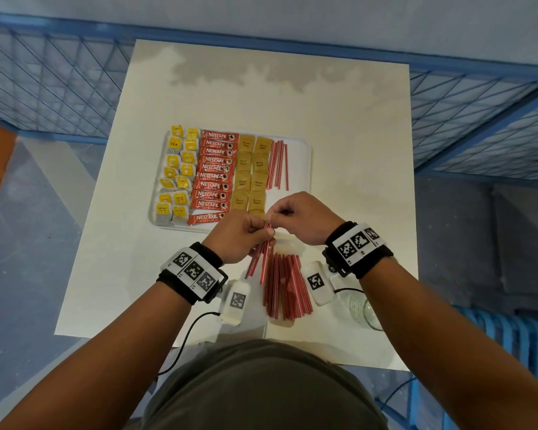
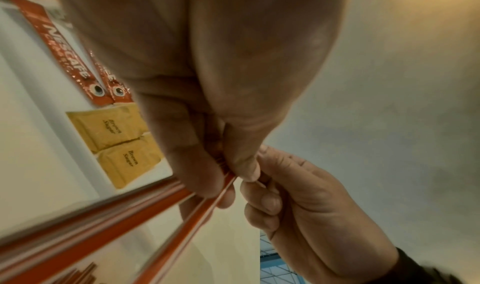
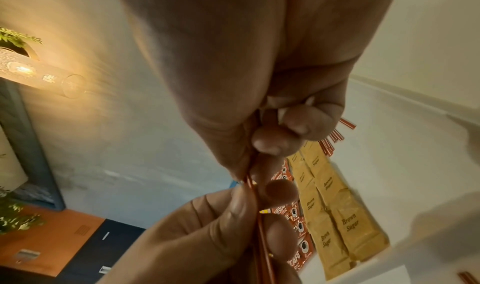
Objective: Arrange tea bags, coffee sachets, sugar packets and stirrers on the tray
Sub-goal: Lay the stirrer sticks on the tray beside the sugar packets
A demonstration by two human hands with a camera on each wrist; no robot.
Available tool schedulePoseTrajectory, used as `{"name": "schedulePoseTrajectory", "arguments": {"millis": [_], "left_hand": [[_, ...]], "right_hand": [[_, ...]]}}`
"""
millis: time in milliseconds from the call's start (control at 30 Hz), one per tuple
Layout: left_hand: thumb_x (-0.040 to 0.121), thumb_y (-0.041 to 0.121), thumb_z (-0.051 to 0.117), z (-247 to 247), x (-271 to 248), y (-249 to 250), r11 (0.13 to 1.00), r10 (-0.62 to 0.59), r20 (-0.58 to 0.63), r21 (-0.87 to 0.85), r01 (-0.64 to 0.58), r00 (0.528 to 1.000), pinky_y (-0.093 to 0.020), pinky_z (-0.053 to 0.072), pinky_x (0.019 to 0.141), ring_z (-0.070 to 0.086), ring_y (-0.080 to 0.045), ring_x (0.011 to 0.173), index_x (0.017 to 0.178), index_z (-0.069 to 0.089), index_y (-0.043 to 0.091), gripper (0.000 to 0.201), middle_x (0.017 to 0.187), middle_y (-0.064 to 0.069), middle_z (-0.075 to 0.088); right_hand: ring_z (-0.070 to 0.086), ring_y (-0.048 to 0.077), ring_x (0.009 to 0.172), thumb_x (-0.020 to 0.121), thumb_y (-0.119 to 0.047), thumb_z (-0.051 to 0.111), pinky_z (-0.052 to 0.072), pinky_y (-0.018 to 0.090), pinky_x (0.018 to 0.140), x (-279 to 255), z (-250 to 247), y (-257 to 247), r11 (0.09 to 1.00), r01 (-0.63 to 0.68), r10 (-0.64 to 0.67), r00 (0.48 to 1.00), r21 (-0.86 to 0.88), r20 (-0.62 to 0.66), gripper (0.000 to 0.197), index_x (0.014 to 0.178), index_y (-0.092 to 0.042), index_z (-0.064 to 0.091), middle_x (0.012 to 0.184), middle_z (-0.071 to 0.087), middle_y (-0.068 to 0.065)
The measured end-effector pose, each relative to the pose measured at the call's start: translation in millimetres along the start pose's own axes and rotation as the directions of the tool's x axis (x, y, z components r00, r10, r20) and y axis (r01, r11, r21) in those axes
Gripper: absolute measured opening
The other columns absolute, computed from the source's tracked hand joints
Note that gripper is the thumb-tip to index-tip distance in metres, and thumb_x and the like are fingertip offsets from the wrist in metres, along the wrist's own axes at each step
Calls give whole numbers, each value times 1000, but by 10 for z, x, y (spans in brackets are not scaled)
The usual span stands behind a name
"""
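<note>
While both hands (image 1: 261,223) pinch red stirrers (image 1: 263,259), Nescafé Classic sachets (image 1: 213,175), Brown Sugar packets (image 1: 250,173).

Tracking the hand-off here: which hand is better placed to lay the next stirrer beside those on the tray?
Right hand, probably: it pinches a stirrer tip nearest the tray's stirrer row, while the left hand grips the bunch.

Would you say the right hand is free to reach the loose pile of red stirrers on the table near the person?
Probably not yet: the right hand pinches a few red stirrers that the left hand also grips. The pile of red stirrers lies uncovered just below.
</note>
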State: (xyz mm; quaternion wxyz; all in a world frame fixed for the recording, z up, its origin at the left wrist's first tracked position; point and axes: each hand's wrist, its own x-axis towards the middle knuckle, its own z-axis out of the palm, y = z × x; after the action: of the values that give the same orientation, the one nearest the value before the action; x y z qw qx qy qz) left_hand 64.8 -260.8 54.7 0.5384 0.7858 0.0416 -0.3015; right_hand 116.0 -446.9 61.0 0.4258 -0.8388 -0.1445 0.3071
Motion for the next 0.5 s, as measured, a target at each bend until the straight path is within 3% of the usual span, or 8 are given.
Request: {"name": "schedulePoseTrajectory", "arguments": {"millis": [100,200,300,500], "left_hand": [[93,15,71,32,-49,-19,1000,-8,28,15,7,1000,-43,61,60,73,-37,75,100,73,7,12,82,-9,77],[96,10,65,85,-84,-61,1000,-19,37,18,19,999,-33,55,52,74,-31,73,104,68,7,9,83,-7,76],[102,8,52,140,-82,-70,999,-38,43,27,36,998,-25,49,49,73,-26,74,110,64,11,15,84,-4,73],[106,6,45,171,-12,-35,974,-54,51,-216,63,997,-22,45,49,69,-21,72,117,60,3,19,86,-8,69]], "right_hand": [[56,-4,57,98,-24,64,45,17,62,-17,-24,23,997,-36,41,995,63,-86,22,89,-8,77,84,74,-7],[54,2,55,98,-28,64,44,15,57,-26,-82,59,994,-68,81,984,86,-159,26,81,-11,75,76,70,-17],[55,1,54,97,-27,65,45,17,59,-32,-100,85,990,-82,103,976,119,-190,25,78,-13,74,85,74,-14],[51,4,52,96,-33,68,45,24,61,-44,-54,91,963,-105,159,965,250,-208,26,84,-11,75,55,61,-20]]}}
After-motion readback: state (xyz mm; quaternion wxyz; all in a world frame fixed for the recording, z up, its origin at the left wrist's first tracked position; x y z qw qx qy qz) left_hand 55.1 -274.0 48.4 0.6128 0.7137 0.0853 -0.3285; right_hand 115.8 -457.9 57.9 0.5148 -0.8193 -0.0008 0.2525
